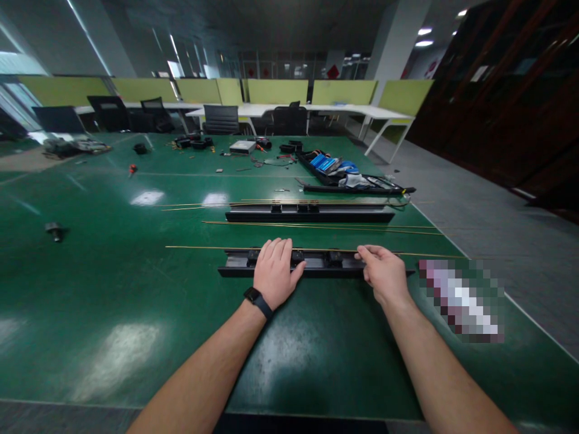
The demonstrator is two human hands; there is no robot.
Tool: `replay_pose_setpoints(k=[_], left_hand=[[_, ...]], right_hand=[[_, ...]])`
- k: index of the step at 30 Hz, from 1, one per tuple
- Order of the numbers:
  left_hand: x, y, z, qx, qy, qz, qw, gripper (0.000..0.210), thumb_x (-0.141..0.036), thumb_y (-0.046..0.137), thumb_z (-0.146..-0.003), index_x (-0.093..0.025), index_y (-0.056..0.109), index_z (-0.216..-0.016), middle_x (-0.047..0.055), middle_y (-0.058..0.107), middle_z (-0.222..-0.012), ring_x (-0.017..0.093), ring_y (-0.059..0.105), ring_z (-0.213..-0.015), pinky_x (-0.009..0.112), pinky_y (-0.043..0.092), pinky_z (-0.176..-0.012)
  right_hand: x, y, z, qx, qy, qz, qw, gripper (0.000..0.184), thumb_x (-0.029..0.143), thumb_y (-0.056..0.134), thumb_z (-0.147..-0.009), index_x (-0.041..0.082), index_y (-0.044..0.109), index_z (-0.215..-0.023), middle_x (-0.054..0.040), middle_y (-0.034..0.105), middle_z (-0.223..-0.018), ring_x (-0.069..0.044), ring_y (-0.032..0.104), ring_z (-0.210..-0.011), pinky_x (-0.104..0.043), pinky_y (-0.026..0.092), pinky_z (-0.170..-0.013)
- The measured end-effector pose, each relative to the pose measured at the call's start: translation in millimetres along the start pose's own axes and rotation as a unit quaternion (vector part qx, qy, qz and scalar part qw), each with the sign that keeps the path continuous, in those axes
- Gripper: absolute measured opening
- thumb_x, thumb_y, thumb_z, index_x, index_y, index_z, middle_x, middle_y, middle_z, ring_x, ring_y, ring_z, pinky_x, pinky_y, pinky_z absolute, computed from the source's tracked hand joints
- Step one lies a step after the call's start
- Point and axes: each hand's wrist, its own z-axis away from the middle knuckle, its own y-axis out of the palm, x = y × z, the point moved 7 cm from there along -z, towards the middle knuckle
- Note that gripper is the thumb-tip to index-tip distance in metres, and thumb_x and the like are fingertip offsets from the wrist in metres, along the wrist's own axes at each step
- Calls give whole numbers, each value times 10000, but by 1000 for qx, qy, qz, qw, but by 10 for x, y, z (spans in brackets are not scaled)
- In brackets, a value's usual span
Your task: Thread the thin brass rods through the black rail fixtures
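Head view: the right hand [385,274] pinches a thin brass-coloured rod [316,249] along a black channel rail [325,273] on the bench [136,295], while the left hand [277,274], grip hidden, lies across the rail, where steady pressure should prevent slipping.

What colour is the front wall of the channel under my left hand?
The front wall is black, best seen in the head view.
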Motion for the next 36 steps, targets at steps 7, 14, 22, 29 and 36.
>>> replay_pose_setpoints(k=[7, 14, 22, 29, 36], left_hand=[[1, -4, 5, -3, 1, 3, 1000, 531, -472, 529, -994, -132, 549, -1401, 162, 651, -1352, 322, 561, -1326, 512, 349, -1211], [-6, -10, 2, -1, 1, -3, 1000, 542, -476, 540, -989, -110, 551, -1390, 168, 651, -1345, 321, 562, -1320, 497, 347, -1214], [-5, -10, 0, -1, 0, -1, 1000, 540, -476, 534, -994, -110, 551, -1391, 166, 648, -1356, 317, 557, -1330, 496, 352, -1214], [2, -12, 2, 1, -2, 3, 1000, 533, -478, 532, -993, -126, 553, -1394, 163, 648, -1355, 324, 563, -1324, 502, 350, -1213], [0, -11, -1, -2, -3, 1, 1000, 542, -478, 536, -992, -110, 552, -1389, 169, 649, -1351, 320, 558, -1326, 501, 346, -1218]], right_hand=[[31, 8, 30, 16, -17, 1, 1000, 478, 530, 861, -662, 154, 670, -886, -52, 740, -781, -44, 409, -303, -209, 225, -277], [64, 35, 38, 31, -31, 38, 998, 499, 564, 853, -669, 147, 684, -884, -52, 735, -753, -45, 397, -295, -212, 227, -279], [32, 24, 24, 6, -2, 16, 1000, 524, 563, 878, -603, 149, 677, -853, -69, 742, -747, -53, 395, -299, -224, 227, -280], [-28, -18, -24, -8, 2, -12, 1000, 479, 518, 877, -612, 175, 645, -852, -36, 724, -737, -53, 401, -296, -221, 220, -272], [37, 2, 27, 13, -19, 3, 1000, 475, 536, 859, -664, 164, 661, -882, -35, 725, -749, -52, 412, -300, -214, 229, -277]])
